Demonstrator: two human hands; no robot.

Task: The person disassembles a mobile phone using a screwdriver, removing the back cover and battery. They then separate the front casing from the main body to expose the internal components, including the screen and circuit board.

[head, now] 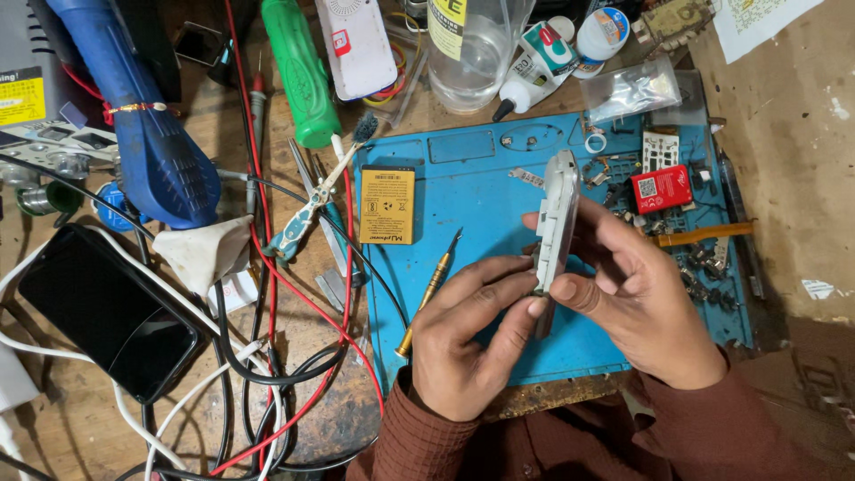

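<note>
both the left hand [468,334] and right hand [646,303] grasp a slim white plastic phone body [557,218] edge-on above the blue rubber work mat [472,191].

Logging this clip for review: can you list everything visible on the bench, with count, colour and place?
small phone: 1, silver-grey, edge-up between both hands
repair mat: 1, blue, bench centre
battery: 1, yellow, mat's left part
screwdriver: 1, brass handle, on mat by left hand
red card: 1, mat's right side
smartphone: 1, black, far left
hot-air tool: 1, blue, upper left
green handle: 1, top centre
clear bottle: 1, top centre
cables: several, red, black, white, left
left hand: gripping phone's lower end
right hand: holding phone's side
</note>
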